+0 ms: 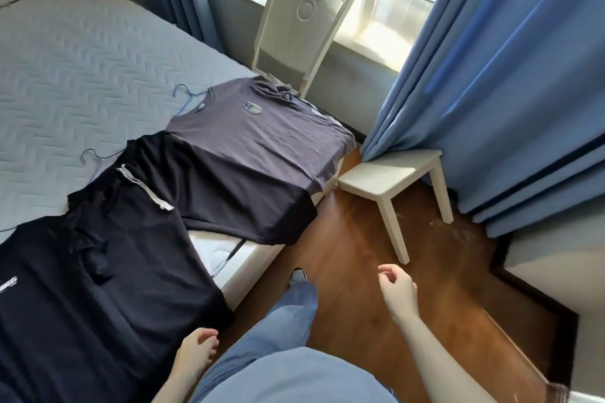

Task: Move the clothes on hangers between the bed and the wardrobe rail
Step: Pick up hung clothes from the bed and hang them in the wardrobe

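Note:
Three garments lie side by side along the near edge of the bed [82, 69]. Farthest is a grey T-shirt [258, 127] with a blue wire hanger [186, 95] poking out at its collar. In the middle lie dark shorts [183, 193] with a pale drawstring, a hanger hook [93, 155] showing at the waist. Nearest is a black T-shirt [82, 288] with white print; its hanger is hidden. My left hand [196, 353] hovers by the black shirt's hem, fingers loosely apart, holding nothing. My right hand [397, 291] hangs over the floor, empty. No wardrobe rail is in view.
A white chair [301, 20] stands at the bed's far corner by the window. A small white stool [389, 180] sits on the wooden floor [343, 255] beside blue curtains [507, 91]. My legs in jeans stand close to the bed's side.

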